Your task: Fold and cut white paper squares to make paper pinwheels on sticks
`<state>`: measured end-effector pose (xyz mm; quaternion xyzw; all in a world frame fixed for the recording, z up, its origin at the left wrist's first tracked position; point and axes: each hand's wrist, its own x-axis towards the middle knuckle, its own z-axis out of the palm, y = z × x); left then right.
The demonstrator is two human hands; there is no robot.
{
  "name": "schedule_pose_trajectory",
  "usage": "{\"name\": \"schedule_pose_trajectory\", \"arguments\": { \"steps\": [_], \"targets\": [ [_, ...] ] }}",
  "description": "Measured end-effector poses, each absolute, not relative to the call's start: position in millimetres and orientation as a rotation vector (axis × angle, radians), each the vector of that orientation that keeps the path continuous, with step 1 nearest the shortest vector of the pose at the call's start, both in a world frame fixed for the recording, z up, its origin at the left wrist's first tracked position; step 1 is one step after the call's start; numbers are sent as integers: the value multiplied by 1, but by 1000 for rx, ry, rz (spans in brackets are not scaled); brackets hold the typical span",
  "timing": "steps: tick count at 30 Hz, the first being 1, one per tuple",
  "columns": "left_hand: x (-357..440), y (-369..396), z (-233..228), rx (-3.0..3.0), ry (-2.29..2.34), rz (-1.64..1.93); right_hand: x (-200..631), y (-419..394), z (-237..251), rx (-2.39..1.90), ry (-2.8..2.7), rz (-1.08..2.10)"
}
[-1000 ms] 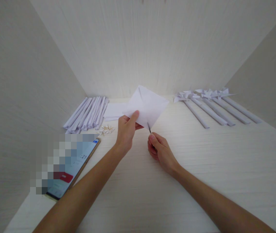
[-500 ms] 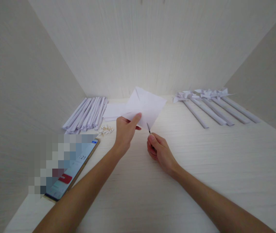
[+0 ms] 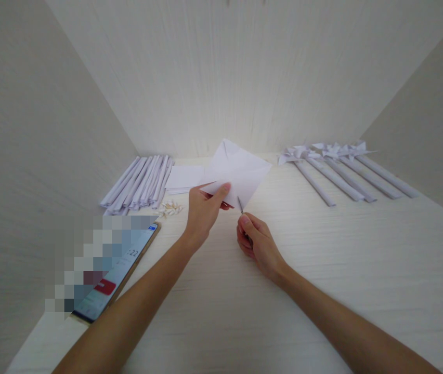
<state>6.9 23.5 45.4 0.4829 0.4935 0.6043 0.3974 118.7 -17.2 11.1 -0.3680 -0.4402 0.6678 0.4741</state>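
Note:
A white square sheet of paper (image 3: 239,169) is held up above the table, turned corner-up, with a slit or crease near its top corner. My left hand (image 3: 205,213) grips its lower left side, thumb on the front and fingers behind. In my right hand (image 3: 258,241) is a pair of scissors (image 3: 240,205); a thin dark blade shows against the paper's bottom corner. The scissor handles are mostly hidden in my closed fingers.
Rolled paper sticks (image 3: 143,182) lie bundled at the left, beside a stack of white paper (image 3: 182,177). Small white-tipped pieces (image 3: 170,209) form a pile nearer me. A phone (image 3: 122,270), partly pixelated, rests at left. Paper pinwheels on sticks (image 3: 346,171) lie at right.
The paper has shifted slightly to the right in my left hand, and its lower edge has opened into a gap by the fingers. The scissors stay at the bottom corner.

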Motion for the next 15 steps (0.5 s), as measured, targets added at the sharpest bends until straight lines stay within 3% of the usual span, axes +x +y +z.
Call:
{"name": "schedule_pose_trajectory", "arguments": {
  "steps": [15],
  "targets": [
    [10, 21, 46, 1246, 1277, 1496, 118, -16, 11, -887, -1033, 1642]
  ]
}}
